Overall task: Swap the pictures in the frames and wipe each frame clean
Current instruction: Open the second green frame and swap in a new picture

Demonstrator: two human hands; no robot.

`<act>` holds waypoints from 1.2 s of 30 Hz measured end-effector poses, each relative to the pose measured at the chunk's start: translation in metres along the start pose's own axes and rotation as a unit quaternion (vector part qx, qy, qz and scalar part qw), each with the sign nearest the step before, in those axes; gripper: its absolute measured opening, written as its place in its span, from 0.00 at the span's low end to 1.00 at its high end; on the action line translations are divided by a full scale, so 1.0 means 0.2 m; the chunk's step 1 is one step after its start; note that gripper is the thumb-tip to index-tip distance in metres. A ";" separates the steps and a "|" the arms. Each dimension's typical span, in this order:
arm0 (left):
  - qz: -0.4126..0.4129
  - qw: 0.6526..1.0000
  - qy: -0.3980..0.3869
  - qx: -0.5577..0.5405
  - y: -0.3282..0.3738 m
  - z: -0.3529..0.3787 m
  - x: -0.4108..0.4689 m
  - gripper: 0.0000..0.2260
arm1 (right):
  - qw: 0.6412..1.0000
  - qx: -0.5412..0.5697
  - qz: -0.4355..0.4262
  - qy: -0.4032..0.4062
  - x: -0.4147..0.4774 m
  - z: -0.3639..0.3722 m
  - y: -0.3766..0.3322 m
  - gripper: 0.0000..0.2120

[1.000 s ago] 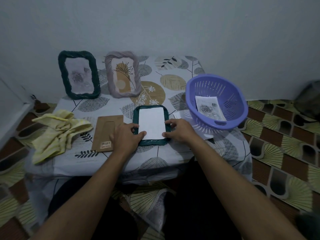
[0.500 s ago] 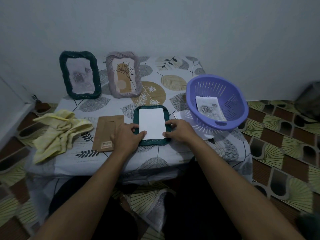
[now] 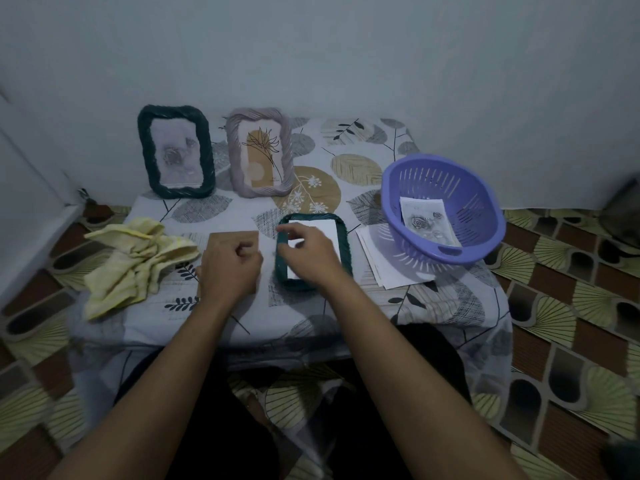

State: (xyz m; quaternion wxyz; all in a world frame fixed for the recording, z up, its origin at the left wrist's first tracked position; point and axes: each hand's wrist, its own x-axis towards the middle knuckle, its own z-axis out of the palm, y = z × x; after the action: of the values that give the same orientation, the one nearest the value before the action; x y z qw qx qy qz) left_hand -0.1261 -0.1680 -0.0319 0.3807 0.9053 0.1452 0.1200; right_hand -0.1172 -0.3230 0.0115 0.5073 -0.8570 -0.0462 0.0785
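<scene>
Dark green, the frame (image 3: 346, 258) lies flat on the bench (image 3: 433, 303) with a white sheet (image 3: 329, 237) in it, just as a second ago. The left hand (image 3: 230, 268) has moved from its lower corner to the brown backing board (image 3: 235, 238) beside it, fingers curled; whether they grip the board cannot be told. The right hand (image 3: 310, 254) has crossed to the frame's left rim, fingers bent, its hold equally unclear.
</scene>
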 end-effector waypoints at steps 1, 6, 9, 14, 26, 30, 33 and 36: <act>-0.009 1.000 0.001 0.016 -0.03 -0.03 0.00 0.18 | 0.999 0.033 0.004 -0.007 -0.01 0.05 -0.03 0.18; -0.059 0.992 -0.021 0.106 -0.17 -0.14 0.00 0.26 | 0.989 0.125 0.065 -0.036 -0.05 0.29 -0.08 0.21; -0.080 0.989 -0.012 0.127 -0.24 -0.16 -0.01 0.25 | 0.985 0.151 0.077 -0.035 -0.06 0.38 -0.08 0.26; -0.091 0.990 -0.009 0.109 -0.32 -0.15 -0.02 0.24 | 0.976 0.195 0.091 -0.027 -0.07 0.43 -0.07 0.26; -0.134 0.991 -0.009 0.013 -0.22 -0.18 -0.06 0.24 | 0.904 0.405 0.140 0.018 -0.05 0.47 -0.05 0.14; -0.117 0.992 0.011 -0.052 -0.16 -0.17 -0.06 0.19 | 0.887 0.439 0.140 0.032 -0.03 0.43 -0.06 0.13; -0.102 0.991 0.027 -0.083 -0.10 -0.16 -0.06 0.17 | 0.886 0.443 0.131 0.036 0.00 0.36 -0.04 0.11; -0.072 0.991 0.035 -0.106 -0.02 -0.13 -0.06 0.17 | 0.885 0.445 0.126 0.062 0.02 0.29 -0.02 0.13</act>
State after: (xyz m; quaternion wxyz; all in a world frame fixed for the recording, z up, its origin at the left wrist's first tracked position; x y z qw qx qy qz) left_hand -0.1463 -0.1523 -0.0189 0.4773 0.8422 0.2090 0.1384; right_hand -0.1233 -0.2704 -0.0124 0.8228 -0.5432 0.1335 0.1011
